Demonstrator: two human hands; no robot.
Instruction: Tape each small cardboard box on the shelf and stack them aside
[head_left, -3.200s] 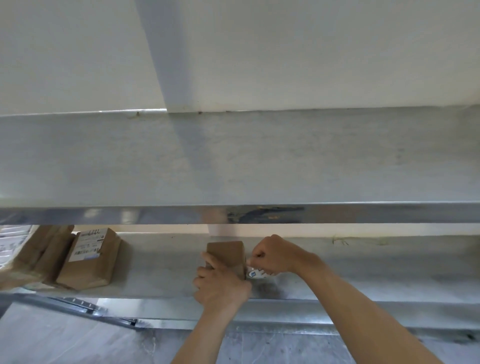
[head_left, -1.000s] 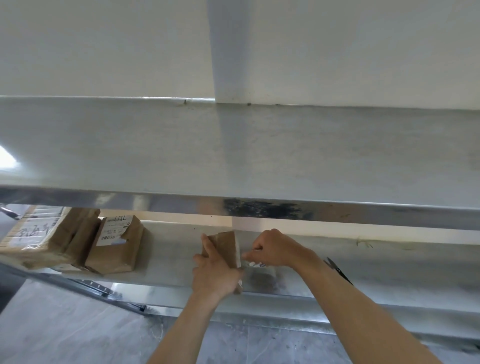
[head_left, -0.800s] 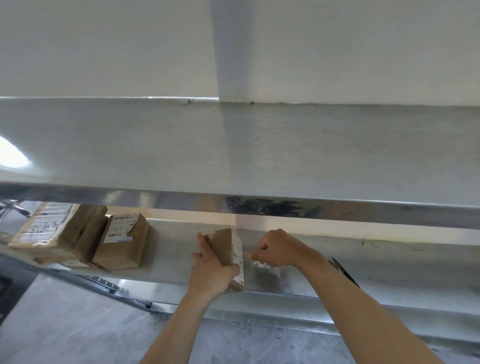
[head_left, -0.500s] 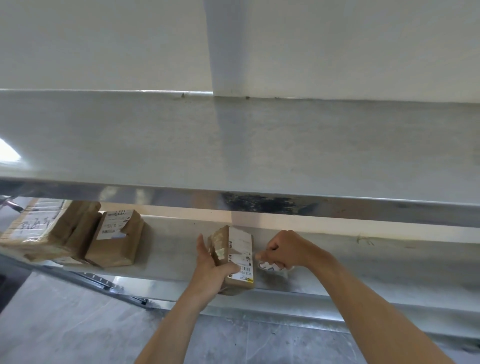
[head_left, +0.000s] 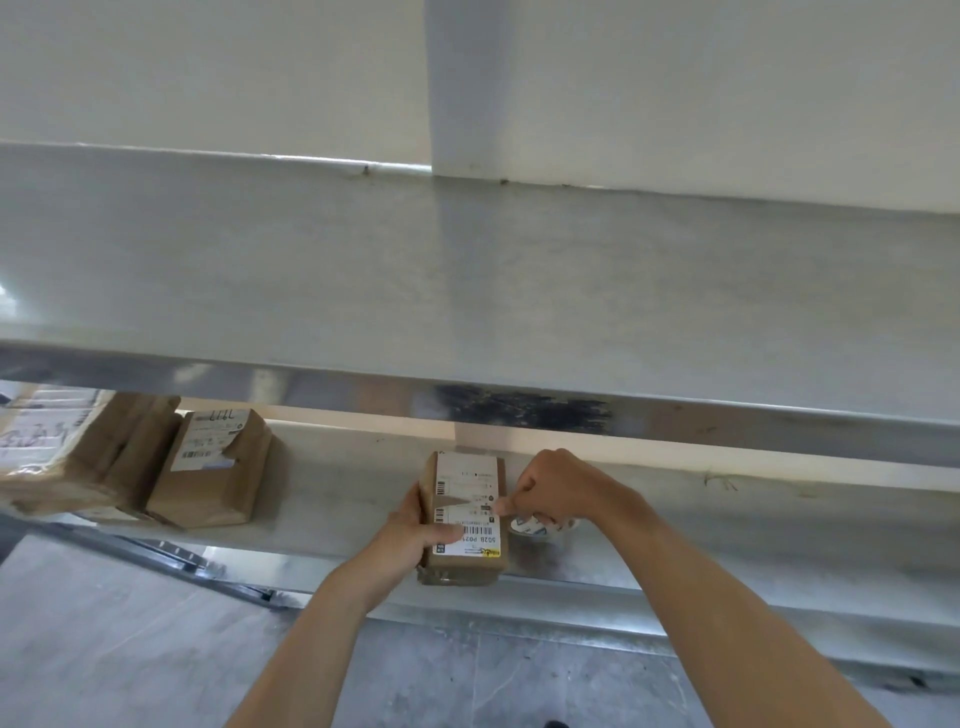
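box: small cardboard box (head_left: 465, 519) flat on the lower metal shelf (head_left: 337, 488), white shipping label (head_left: 470, 499) facing up, barcode end nearest the person
left hand: left hand (head_left: 415, 535) grips the box from its left side; fingers wrap down the left edge, thumb lies across the label just left of the barcode
left fingers: clamped on the box
right hand: right hand (head_left: 553, 491) sits just right of the box, knuckles up, fingers curled
right fingers: index fingertip and thumb meet at the box's right edge, about mid-length of the label, touching it; cannot tell if they pinch a tape end there
tape: tape roll (head_left: 540, 526) partly visible under the right hand, white core with blue print, on the shelf just beside the box; lower fingers curl over it
box vs fingers: box sits between the two hands, left fingers on one long edge, right fingertips on the other
other boxes: labelled cardboard box (head_left: 213, 467) well left of the left hand, on the same shelf; larger taped parcel (head_left: 67, 452) beyond it at the frame edge, touching it
above: upper shelf (head_left: 467, 286) overhangs both hands
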